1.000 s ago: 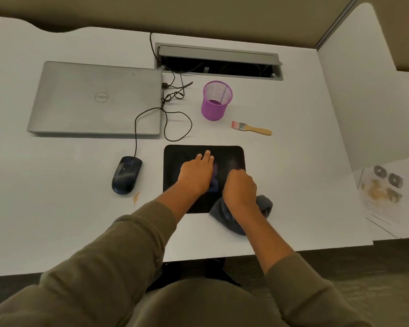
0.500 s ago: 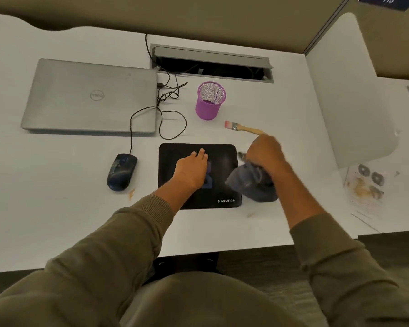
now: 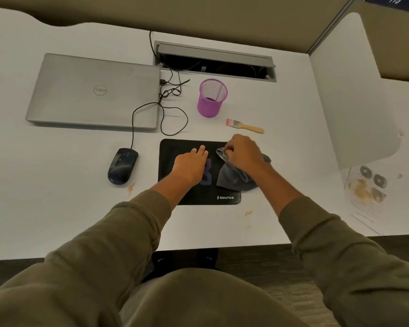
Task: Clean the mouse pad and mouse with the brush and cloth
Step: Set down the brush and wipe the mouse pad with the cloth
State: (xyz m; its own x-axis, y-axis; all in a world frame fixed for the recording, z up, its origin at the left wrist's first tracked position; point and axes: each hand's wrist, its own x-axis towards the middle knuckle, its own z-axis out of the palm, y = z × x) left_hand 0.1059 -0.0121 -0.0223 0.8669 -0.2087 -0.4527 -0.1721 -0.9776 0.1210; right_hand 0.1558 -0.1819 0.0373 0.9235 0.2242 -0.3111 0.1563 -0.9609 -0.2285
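Hands worked a black rectangular mouse pad (image 3: 187, 194) on a white desk (image 3: 57, 197). The left hand (image 3: 191, 166) lay flat on the pad, fingers straight, pressing it down. The right hand (image 3: 242, 155) clutched a bunched grey cloth (image 3: 232, 179) against the pad's right half. A dark corded computer mouse (image 3: 122, 165) sat on the desk left of the pad, apart from it. A small wooden-handled brush with pink bristles (image 3: 245, 126) lay just beyond the right hand, near a purple mesh pen cup (image 3: 211, 98). A closed silver laptop (image 3: 95, 93) rested at far left.
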